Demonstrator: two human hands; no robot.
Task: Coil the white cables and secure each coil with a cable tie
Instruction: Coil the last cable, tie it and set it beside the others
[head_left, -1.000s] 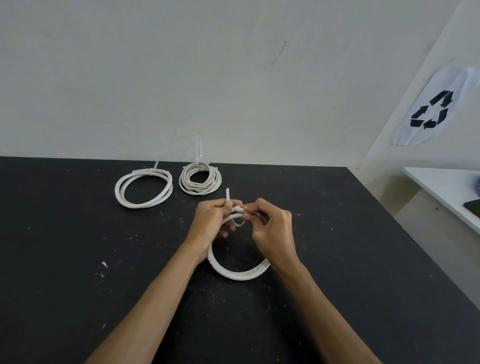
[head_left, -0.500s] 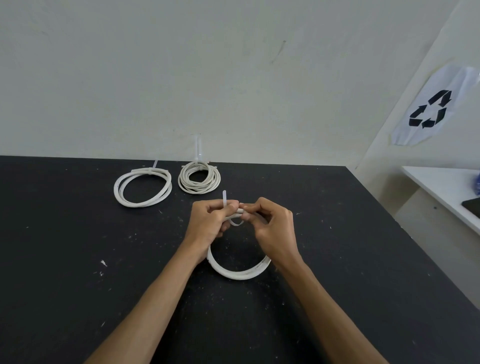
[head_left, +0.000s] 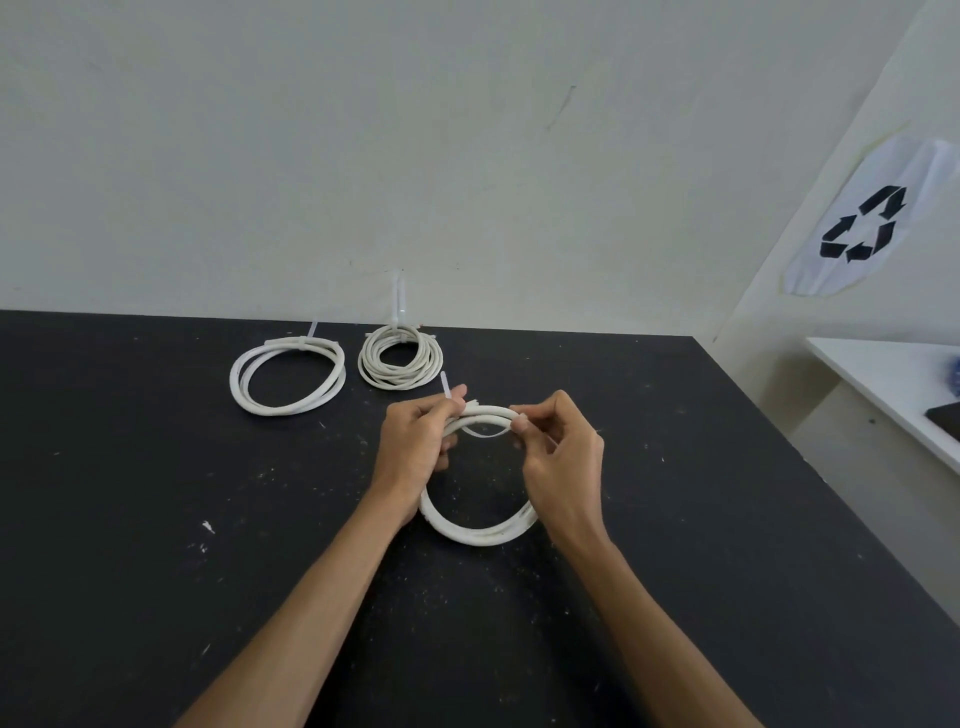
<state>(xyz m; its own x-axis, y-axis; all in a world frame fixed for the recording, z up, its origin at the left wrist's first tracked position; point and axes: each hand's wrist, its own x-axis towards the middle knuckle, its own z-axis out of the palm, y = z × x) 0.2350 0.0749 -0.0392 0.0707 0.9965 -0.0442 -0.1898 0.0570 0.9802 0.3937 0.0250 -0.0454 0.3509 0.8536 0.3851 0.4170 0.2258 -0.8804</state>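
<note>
The left hand (head_left: 415, 447) has its fingers (head_left: 451, 402) closed on the far-left arc of the third coil (head_left: 480, 535), pinching it together with a cable tie (head_left: 445, 383) whose thin tail pokes up and away just beyond those fingertips. The right hand (head_left: 563, 457) pinches the same coil's far-right arc between thumb and forefinger. Between the two pinches runs the top stretch of cable, its long axis left to right, while the rest of the ring hangs back toward the wrists, resting on the black table (head_left: 156, 519). A slack loop of tie seems to sag beneath that stretch, so the tail, nearest the left fingers, likely needs pulling. Three white coils in all: two already tied, the wide coil (head_left: 287, 375) and the tight coil (head_left: 400, 357), lying beyond the left fingers, well apart from them.
</note>
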